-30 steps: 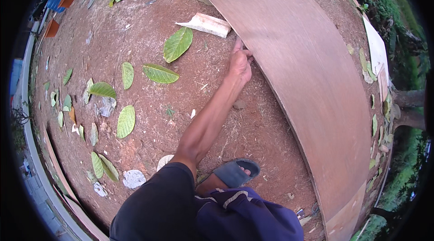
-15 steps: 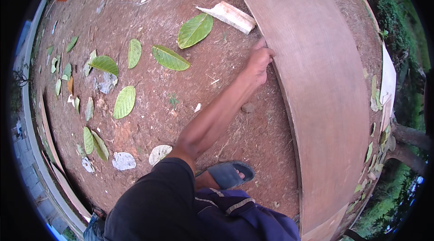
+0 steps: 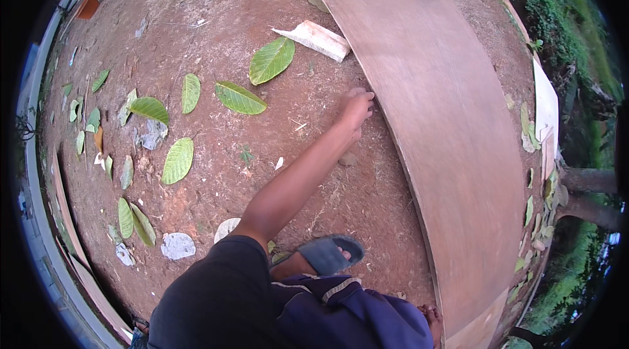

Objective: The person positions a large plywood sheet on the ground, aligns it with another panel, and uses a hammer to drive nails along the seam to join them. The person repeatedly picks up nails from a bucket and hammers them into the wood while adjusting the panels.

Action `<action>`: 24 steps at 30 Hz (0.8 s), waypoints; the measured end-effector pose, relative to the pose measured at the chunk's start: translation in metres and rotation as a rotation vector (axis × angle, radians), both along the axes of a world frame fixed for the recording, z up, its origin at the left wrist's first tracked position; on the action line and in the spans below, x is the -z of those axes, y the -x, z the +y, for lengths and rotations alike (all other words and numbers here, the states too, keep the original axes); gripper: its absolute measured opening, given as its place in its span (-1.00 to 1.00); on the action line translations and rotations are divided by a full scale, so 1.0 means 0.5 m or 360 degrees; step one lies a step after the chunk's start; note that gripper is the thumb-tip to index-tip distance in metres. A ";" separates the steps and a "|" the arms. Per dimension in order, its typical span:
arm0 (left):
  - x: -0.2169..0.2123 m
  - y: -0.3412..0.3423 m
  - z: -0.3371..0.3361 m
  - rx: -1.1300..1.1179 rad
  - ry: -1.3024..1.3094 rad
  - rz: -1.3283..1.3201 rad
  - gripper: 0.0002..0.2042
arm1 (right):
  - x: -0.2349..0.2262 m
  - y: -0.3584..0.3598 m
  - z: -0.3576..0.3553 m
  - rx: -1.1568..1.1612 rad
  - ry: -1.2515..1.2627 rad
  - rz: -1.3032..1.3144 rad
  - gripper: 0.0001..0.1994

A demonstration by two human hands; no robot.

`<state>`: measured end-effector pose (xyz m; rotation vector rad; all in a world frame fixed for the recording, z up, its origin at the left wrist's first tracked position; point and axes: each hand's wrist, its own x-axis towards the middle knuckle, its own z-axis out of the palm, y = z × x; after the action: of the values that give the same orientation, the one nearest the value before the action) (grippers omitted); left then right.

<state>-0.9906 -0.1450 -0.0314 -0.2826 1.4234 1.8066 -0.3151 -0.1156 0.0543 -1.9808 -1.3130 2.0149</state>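
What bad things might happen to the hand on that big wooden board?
The left hand has its fingers at the edge of the board, right by the dirt, so they might get pinched or catch a splinter. The foot wears only an open sandal close to the board, so a slipping board might hit the toes. Loose leaves may be slippery.

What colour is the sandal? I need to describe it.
Dusty blue-grey sandal, seen in the head view.

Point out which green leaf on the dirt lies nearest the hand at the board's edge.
The large bright green leaf beside the pale scrap of board; the other leaves lie farther from the left hand, toward the picture's left.
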 end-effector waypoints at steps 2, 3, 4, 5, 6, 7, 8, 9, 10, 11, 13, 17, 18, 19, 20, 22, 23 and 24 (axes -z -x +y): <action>0.000 -0.010 -0.033 0.0062 0.0022 0.0044 -0.52 | -0.089 0.184 0.053 -0.0414 -0.0053 -0.0340 -0.69; -0.004 -0.023 -0.033 0.0119 -0.0004 0.0050 -0.53 | -0.105 0.231 0.076 -0.0468 -0.0078 -0.0342 -0.71; -0.008 -0.034 -0.039 0.0133 -0.0012 0.0012 -0.54 | -0.112 0.273 0.099 -0.0532 -0.0085 -0.0333 -0.73; -0.014 -0.044 -0.043 0.0155 -0.0025 -0.0022 -0.56 | -0.107 0.319 0.113 -0.0561 -0.0105 -0.0313 -0.71; -0.017 -0.055 -0.051 0.0166 -0.0028 -0.0058 -0.57 | -0.093 0.362 0.128 -0.0601 -0.0115 -0.0293 -0.69; -0.017 -0.061 -0.058 0.0194 -0.0031 -0.0070 -0.58 | -0.073 0.413 0.135 -0.0564 -0.0107 -0.0242 -0.67; -0.014 -0.070 -0.071 0.0216 -0.0027 -0.0087 -0.58 | -0.050 0.457 0.132 -0.0535 -0.0092 -0.0195 -0.65; -0.011 -0.076 -0.081 0.0237 -0.0025 -0.0101 -0.58 | -0.020 0.483 0.132 -0.0411 -0.0009 -0.0079 -0.62; -0.008 -0.081 -0.091 0.0238 -0.0012 -0.0102 -0.60 | 0.011 0.506 0.129 -0.0291 0.0078 0.0042 -0.60; -0.003 -0.084 -0.100 0.0237 0.0000 -0.0099 -0.62 | 0.033 0.529 0.118 -0.0152 0.0082 0.0061 -0.56; 0.006 -0.078 -0.122 0.0221 0.0039 -0.0055 -0.65 | 0.071 0.567 0.088 0.0129 0.0098 0.0096 -0.49; 0.037 -0.065 -0.170 0.0164 0.0116 0.0060 -0.71 | 0.125 0.558 0.060 0.0478 0.0007 0.0249 -0.40; 0.046 -0.065 -0.178 0.0143 0.0142 0.0083 -0.73 | 0.129 0.555 0.057 0.0513 0.0064 0.0210 -0.40; 0.046 -0.066 -0.181 0.0157 0.0175 0.0114 -0.73 | 0.131 0.557 0.054 0.0550 0.0121 0.0173 -0.40; 0.046 -0.074 -0.185 0.0171 0.0208 0.0145 -0.73 | 0.132 0.559 0.053 0.0587 0.0177 0.0137 -0.40; 0.042 -0.097 -0.189 0.0228 0.0245 0.0188 -0.73 | 0.153 0.555 0.053 0.0758 0.0120 0.0272 -0.40; 0.041 -0.120 -0.178 0.0274 0.0248 0.0199 -0.73 | 0.167 0.555 0.056 0.0849 0.0079 0.0350 -0.39; 0.040 -0.145 -0.169 0.0319 0.0251 0.0210 -0.73 | 0.180 0.554 0.061 0.0940 0.0039 0.0428 -0.38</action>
<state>-0.9179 -0.2293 -0.0516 -0.0974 1.6292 1.5776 -0.5923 -0.0853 -0.0358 -1.7431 -0.5600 1.9031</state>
